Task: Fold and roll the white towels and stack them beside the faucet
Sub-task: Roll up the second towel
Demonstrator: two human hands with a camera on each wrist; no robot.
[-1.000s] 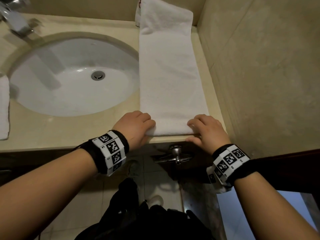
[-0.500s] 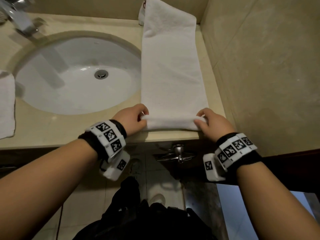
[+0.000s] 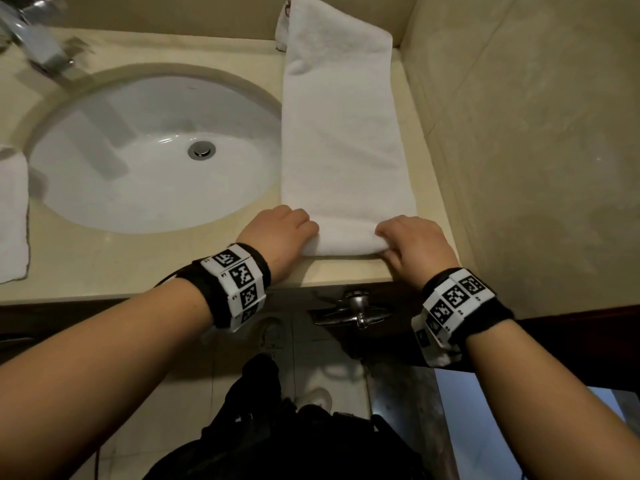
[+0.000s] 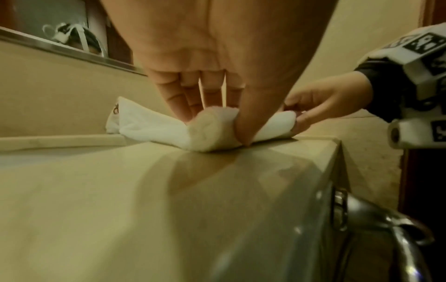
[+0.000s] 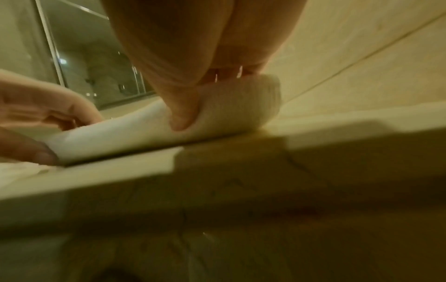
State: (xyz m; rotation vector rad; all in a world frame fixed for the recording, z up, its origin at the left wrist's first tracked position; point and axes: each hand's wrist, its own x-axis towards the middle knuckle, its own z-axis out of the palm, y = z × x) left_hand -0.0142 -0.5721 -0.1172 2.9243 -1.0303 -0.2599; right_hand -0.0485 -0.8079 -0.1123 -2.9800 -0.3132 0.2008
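A long white towel (image 3: 343, 133) folded into a narrow strip lies on the beige counter to the right of the sink, running from the back wall toward me. Its near end is curled into a small roll (image 3: 346, 239) (image 4: 212, 129) (image 5: 169, 122). My left hand (image 3: 287, 233) (image 4: 217, 106) grips the roll's left end, fingers over the top and thumb at the near side. At the roll's right end my right hand (image 3: 405, 244) (image 5: 190, 91) holds it the same way. The chrome faucet (image 3: 38, 46) stands at the back left of the basin.
The white oval sink (image 3: 156, 154) takes up the counter's left and middle. Another white towel (image 3: 12, 216) lies at the far left edge. A tiled wall (image 3: 519, 133) rises right beside the towel strip. A metal handle (image 3: 353, 306) sticks out below the counter edge.
The flat near end of the towel has been turned over into a small roll, and both hands have moved a little away from me along the strip.
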